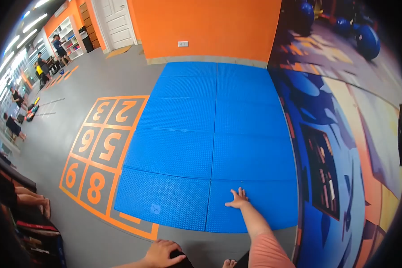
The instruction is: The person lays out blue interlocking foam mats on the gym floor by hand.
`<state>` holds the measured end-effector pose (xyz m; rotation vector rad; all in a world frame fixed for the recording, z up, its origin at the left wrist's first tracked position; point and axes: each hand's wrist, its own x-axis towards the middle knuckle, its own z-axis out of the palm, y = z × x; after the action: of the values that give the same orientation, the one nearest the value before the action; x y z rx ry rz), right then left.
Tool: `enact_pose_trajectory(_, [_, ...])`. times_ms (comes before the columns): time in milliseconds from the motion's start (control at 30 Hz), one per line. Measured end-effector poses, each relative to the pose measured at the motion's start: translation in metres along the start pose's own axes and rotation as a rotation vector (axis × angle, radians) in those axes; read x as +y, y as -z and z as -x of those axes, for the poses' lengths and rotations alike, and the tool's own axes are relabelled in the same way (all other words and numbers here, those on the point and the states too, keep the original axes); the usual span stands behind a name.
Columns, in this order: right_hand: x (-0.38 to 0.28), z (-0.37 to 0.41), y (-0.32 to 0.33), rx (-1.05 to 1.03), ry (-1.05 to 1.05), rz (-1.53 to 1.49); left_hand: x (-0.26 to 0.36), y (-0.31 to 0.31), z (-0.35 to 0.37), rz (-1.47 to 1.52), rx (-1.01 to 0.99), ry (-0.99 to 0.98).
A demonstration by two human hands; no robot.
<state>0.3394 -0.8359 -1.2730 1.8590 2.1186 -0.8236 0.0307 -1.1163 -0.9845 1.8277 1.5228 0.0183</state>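
My right hand (237,199) stretches forward with fingers spread, its palm flat on the near edge of a blue foam mat (210,134) made of several joined tiles. The sleeve on that arm is salmon pink. My left hand (161,253) rests low at the bottom of the view, fingers curled over a dark thing, probably my knee. A bare foot (229,263) shows just beside it on the grey floor.
An orange numbered grid (100,152) is painted on the grey floor left of the mat. A painted mural wall (344,147) runs along the right. An orange wall and white door (116,20) stand behind. Several people (44,62) sit or stand at far left.
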Motion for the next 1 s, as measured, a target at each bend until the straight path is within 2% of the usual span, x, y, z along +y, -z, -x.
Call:
enact_pose_trajectory(33, [0.0, 0.003, 0.027, -0.376, -0.024, -0.062, -0.014, -0.021, 0.0, 0.064, 0.167, -0.073])
enact_pose_trajectory(67, [-0.001, 0.02, 0.052, -0.364, -0.03, -0.039, -0.017, -0.022, 0.002, 0.081, 0.184, -0.084])
enact_pose_trajectory(133, [-0.01, 0.085, 0.107, -0.325, 0.246, -0.438, -0.017, -0.018, 0.011, 0.048, 0.27, -0.051])
enact_pose_trajectory(167, [-0.019, 0.138, 0.133, -0.182, 0.332, -0.422, -0.015, -0.014, 0.016, 0.058, 0.285, -0.048])
enact_pose_trajectory(233, [-0.03, 0.226, 0.164, -0.087, 0.51, -0.3, -0.014, -0.009, 0.026, 0.079, 0.293, -0.065])
enact_pose_trajectory(300, [-0.033, 0.297, 0.162, -0.114, 0.633, -0.213, -0.011, -0.005, 0.035, 0.086, 0.312, -0.121])
enact_pose_trajectory(333, [-0.034, 0.329, 0.151, 0.139, 0.769, 0.071, -0.011, -0.001, 0.038, 0.091, 0.332, -0.11])
enact_pose_trajectory(433, [-0.036, 0.338, 0.153, 0.168, 0.777, 0.073, -0.012, 0.002, 0.055, 0.058, 0.308, -0.194])
enact_pose_trajectory(533, [-0.042, 0.333, 0.148, 0.124, 0.769, 0.091, -0.016, 0.003, 0.065, 0.052, 0.317, -0.145])
enact_pose_trajectory(633, [-0.052, 0.333, 0.147, 0.172, 0.805, 0.149, -0.022, -0.001, 0.072, 0.058, 0.331, -0.085])
enact_pose_trajectory(800, [-0.052, 0.35, 0.159, 0.06, 0.872, 0.105, -0.016, -0.001, 0.114, 0.137, 0.289, 0.001])
enact_pose_trajectory(867, [-0.057, 0.359, 0.165, 0.027, 0.93, 0.075, -0.007, -0.001, 0.131, 0.076, 0.242, 0.032])
enact_pose_trajectory(967, [-0.059, 0.366, 0.166, -0.135, 0.916, 0.031, 0.014, 0.01, 0.144, -0.025, 0.205, 0.081])
enact_pose_trajectory(1000, [-0.058, 0.371, 0.164, -0.138, 0.952, 0.054, 0.024, 0.017, 0.155, -0.017, 0.239, 0.104])
